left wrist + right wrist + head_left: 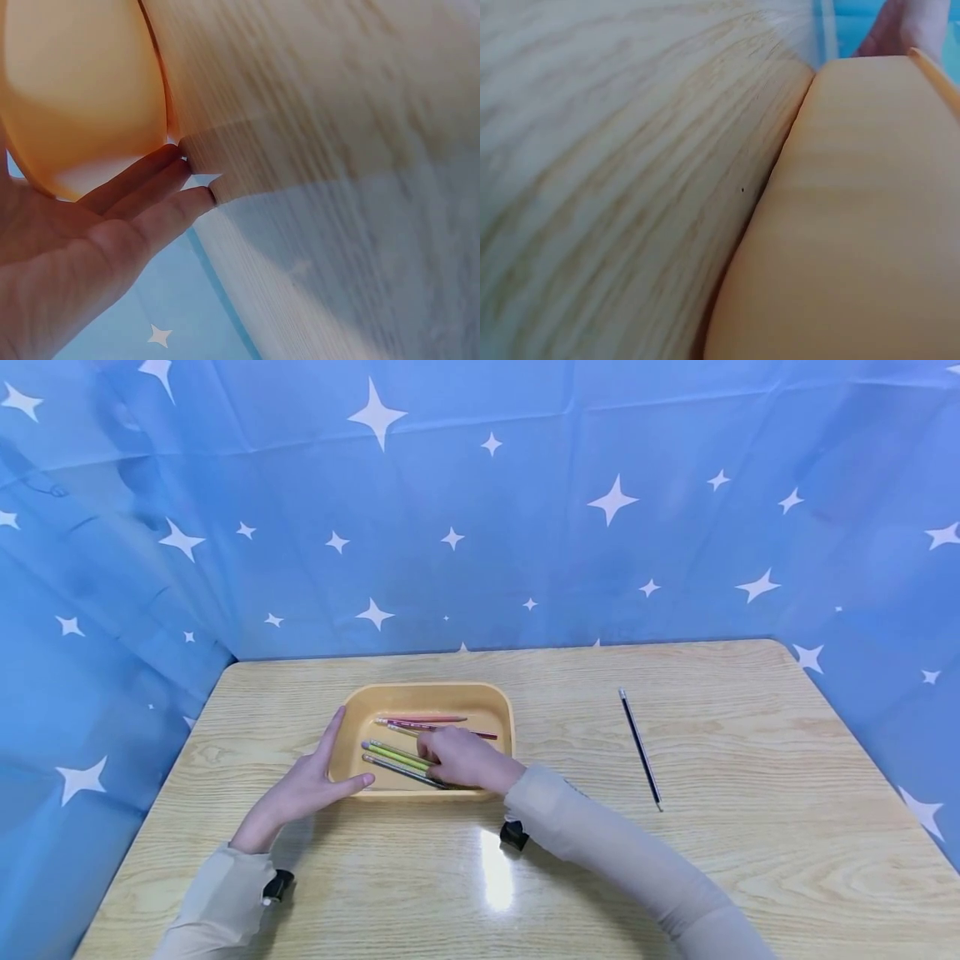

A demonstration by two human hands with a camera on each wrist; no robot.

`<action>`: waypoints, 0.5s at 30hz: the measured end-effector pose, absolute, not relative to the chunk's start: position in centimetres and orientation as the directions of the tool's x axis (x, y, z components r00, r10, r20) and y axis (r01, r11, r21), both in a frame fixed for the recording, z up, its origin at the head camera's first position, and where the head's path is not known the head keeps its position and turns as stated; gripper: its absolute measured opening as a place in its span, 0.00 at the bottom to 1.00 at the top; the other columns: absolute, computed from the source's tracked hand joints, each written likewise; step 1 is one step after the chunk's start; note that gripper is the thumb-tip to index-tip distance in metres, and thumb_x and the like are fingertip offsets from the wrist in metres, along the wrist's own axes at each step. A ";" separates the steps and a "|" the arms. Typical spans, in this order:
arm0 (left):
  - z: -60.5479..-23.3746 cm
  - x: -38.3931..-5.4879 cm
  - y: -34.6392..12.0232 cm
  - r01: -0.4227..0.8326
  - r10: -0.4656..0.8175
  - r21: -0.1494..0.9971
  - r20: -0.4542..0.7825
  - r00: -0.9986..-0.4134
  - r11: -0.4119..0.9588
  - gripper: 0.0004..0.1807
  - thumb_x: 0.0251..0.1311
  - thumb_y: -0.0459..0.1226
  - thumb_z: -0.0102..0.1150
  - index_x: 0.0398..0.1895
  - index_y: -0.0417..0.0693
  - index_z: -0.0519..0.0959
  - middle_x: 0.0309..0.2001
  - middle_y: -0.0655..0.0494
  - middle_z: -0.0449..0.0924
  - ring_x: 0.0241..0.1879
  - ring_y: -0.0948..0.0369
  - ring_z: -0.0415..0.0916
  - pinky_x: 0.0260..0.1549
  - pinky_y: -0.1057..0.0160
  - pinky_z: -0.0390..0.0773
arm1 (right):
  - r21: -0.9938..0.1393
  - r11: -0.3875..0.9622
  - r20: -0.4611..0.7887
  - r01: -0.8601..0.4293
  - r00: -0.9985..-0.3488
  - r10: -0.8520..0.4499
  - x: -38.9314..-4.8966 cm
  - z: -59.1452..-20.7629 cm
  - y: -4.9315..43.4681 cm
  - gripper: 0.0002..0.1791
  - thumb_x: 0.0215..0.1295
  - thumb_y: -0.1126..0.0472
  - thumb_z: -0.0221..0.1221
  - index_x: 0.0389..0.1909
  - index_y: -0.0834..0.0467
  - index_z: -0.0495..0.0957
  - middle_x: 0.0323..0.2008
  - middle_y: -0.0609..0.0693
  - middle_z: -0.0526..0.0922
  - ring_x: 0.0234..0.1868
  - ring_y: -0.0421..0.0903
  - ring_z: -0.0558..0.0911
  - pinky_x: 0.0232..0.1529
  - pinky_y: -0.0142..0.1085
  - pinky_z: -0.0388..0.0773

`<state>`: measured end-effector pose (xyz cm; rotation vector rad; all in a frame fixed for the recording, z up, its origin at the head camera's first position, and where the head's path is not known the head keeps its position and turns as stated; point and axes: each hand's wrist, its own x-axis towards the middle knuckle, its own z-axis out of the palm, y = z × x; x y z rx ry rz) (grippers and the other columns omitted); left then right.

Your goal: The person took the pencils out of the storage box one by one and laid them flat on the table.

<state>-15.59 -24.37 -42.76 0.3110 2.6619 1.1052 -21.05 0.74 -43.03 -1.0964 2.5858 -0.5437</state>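
A shallow yellow-orange tray (pixel 422 695) stands on the table with several pencils lying in it. Yellow-green pencils (pixel 396 755) and a dark pencil (pixel 405 772) slant across its front half; a red pencil (pixel 427 719) lies farther back. My right hand (pixel 468 757) reaches in over the front right rim, fingers bent down at the right ends of the yellow-green pencils; I cannot tell whether it pinches one. My left hand (pixel 315 783) spreads around the tray's front left corner, fingers straight along the outer side (pixel 90 97), thumb at the front rim.
Off to the right of the tray, a dark pencil with a light-coloured end (pixel 639 747) lies alone on the wooden table (pixel 750 727). A blue star-patterned cloth (pixel 495 510) hangs behind the table and along its left side.
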 end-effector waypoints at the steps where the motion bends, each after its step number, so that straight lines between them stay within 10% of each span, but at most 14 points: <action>1: -42.7 -15.6 -24.4 0.101 0.285 0.716 -0.141 -0.948 0.690 0.60 0.58 0.52 0.64 0.77 0.51 0.29 0.66 0.23 0.55 0.58 0.33 0.66 0.52 0.38 0.68 | -0.456 0.640 -0.113 -0.618 -0.673 -0.731 -21.1 -43.1 0.7 0.07 0.61 0.65 0.64 0.37 0.55 0.76 0.23 0.42 0.73 0.26 0.41 0.71 0.30 0.31 0.69; 15: -43.1 -15.6 -24.4 0.091 0.277 0.722 -0.144 -0.950 0.686 0.60 0.58 0.53 0.65 0.77 0.51 0.29 0.67 0.23 0.54 0.59 0.31 0.64 0.53 0.36 0.66 | -0.678 0.575 -0.145 -0.459 -0.683 -0.716 -21.4 -43.5 1.2 0.09 0.62 0.67 0.63 0.43 0.58 0.78 0.28 0.45 0.79 0.31 0.40 0.76 0.39 0.33 0.73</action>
